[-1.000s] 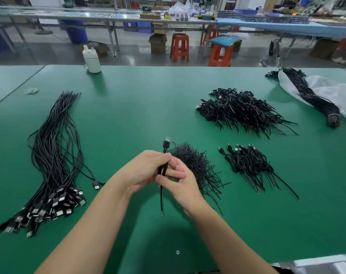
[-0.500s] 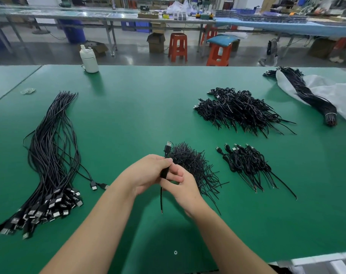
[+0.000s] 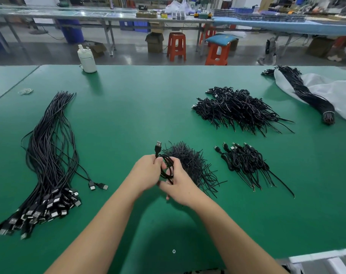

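Holds one black USB cable (image 3: 166, 168) in both hands, low over the green table (image 3: 128, 115), wound into a few small loops. Curls the left hand (image 3: 146, 173) round the cable just below the plug (image 3: 158, 145), fingers closed on it, leaving the silver-tipped plug sticking out above the fist and pointing away. Closes the right hand (image 3: 181, 184) on the loops from the other side, fingers bent over the top of the coil, thumb and a fingertip pinching its lower end. Brings the two hands together at the fingertips, with the coil between them. Cannot tell the number of turns inside the right palm.

Has, just behind the right hand and partly hidden by it, a heap of short black wire ties (image 3: 191, 162). Further right of that hand, near but apart: a small pile of coiled cables (image 3: 245, 163), loose tails trailing toward the near edge. Beyond that, well away from the right hand: a larger pile (image 3: 237, 109) of the same. Far right: a tied bundle (image 3: 306, 97) lying on a white bag (image 3: 338, 91).

Well left of the left hand: a long sheaf of straight cables (image 3: 49, 147), plugs bunched at the near end. Between sheaf and left forearm: two stray plugs (image 3: 98, 186). Far beyond the left hand, at the table's far edge: a white bottle (image 3: 87, 60). Further left again: a few rubber bands (image 3: 25, 91).
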`<state>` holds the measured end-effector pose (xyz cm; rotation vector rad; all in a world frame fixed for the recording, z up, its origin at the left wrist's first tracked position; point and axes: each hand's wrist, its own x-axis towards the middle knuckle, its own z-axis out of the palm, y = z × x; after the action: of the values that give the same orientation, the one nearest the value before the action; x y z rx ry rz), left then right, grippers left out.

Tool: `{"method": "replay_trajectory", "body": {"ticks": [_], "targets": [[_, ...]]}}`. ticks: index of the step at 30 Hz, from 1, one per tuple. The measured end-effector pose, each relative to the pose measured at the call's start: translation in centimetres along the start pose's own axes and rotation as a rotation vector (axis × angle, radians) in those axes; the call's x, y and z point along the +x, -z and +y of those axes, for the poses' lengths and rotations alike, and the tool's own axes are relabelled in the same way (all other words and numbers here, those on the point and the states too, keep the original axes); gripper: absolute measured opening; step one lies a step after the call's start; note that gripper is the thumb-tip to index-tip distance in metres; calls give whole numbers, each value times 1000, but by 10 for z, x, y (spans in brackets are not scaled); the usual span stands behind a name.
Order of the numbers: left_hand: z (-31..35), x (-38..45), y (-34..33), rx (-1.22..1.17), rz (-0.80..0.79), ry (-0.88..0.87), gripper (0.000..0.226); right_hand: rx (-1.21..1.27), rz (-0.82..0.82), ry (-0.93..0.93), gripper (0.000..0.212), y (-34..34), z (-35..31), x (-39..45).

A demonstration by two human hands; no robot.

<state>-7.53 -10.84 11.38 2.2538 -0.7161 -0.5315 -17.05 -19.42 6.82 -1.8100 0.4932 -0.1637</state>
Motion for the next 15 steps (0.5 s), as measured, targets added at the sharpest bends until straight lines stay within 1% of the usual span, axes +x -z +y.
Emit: {"method": "replay_trajectory", "body": {"ticks": [1, 3, 4, 5, 8, 10, 11, 13, 14, 15], "targets": [[0, 1, -1, 8, 1, -4, 36, -104, 10, 11, 43, 0, -2, 1], [1, 1, -2, 90, 11, -32, 36, -347, 47, 62, 20, 1, -3, 1], [2, 1, -2, 163, 26, -65, 37, -417, 54, 82, 13, 1, -4, 1], [3, 1, -2, 244, 47, -104, 38, -451, 53, 93, 10, 1, -5, 0], [1, 1, -3, 431, 115, -180, 41, -488, 85, 113, 17, 1, -6, -1], [-4, 2, -1, 457, 120, -208, 39, -488, 111, 122, 17, 3, -3, 0], [-6, 3, 1, 404, 82, -225, 36, -473, 105, 130, 19, 4, -2, 1], [-9, 5, 6, 217, -36, -262, 27, -406, 61, 151, 43, 5, -2, -1], [-10, 6, 7, 171, -63, -285, 22, -379, 45, 161, 51, 6, -3, -1], [-11, 7, 8, 155, -65, -300, 19, -368, 34, 170, 52, 6, -2, -2]]}}
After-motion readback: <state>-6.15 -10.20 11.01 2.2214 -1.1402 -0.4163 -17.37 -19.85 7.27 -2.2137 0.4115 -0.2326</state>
